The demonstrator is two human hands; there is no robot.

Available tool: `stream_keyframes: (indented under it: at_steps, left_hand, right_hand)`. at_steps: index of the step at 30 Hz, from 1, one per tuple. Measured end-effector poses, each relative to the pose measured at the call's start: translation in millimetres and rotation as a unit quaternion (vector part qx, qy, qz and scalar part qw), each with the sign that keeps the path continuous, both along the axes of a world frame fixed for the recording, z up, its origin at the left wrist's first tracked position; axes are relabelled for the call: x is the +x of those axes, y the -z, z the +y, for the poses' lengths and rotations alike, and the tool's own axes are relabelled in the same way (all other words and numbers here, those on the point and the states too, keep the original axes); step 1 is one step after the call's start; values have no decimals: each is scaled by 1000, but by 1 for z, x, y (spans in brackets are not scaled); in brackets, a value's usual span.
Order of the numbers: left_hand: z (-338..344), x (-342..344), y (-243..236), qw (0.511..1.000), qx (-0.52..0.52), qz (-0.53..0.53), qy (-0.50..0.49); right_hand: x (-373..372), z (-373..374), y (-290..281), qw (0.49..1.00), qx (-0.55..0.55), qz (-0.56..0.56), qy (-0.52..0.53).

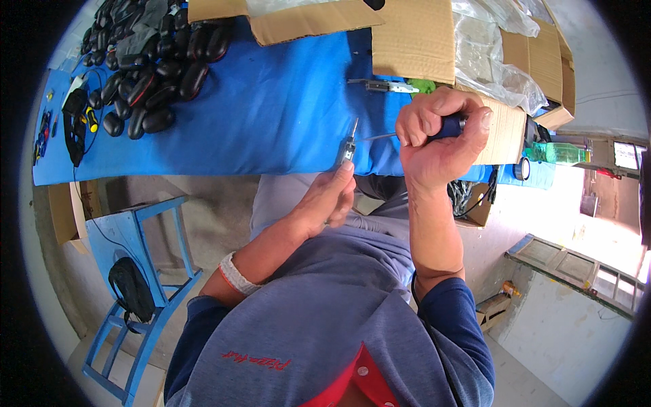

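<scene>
My left hand (pixel 329 195) is closed around a narrow dark piece with a thin pointed metal tip (pixel 348 148), held upright over the table's front edge. In my right hand (pixel 441 146) is a screwdriver (pixel 449 127) with a dark blue handle, the fingers wrapped round it. Its slim shaft points left toward the dark piece; whether the two touch, I cannot tell. Beyond my hands, a long grey and black piece (pixel 386 86) of similar look lies on the blue cloth (pixel 271 102), next to a green object (pixel 422 86) partly hidden by my right hand.
Black rounded cases (pixel 159 88), some red-edged, are heaped at the back left. A yellow-handled tool (pixel 91 119) lies beside them. Cardboard boxes (pixel 413 47) with clear plastic (pixel 495 61) fill the back right, near a green bottle (pixel 559 153). A blue stool (pixel 125 237) stands at left.
</scene>
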State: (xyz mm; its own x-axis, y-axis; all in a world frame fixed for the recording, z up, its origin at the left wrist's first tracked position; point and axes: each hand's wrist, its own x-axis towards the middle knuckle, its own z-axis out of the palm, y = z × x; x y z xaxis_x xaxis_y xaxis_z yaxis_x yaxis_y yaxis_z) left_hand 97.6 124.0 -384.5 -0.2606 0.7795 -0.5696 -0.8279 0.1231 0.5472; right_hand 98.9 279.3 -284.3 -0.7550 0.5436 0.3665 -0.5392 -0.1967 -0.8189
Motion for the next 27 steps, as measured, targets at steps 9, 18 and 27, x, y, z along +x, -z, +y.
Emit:
stream_keyframes:
  at_steps: [9,18,27]
  left_hand:
    - [0,1,1,1000,3,-6,-2]
    - [-1,2,1,1000,11,-14,-6]
    - [0,3,0,1000,13,-20,-13]
  right_hand:
    - [0,1,2,999,-39,22,-5]
    - [0,0,-1,999,-51,4,-8]
    - [-17,-5,-20,975,180,-119,44]
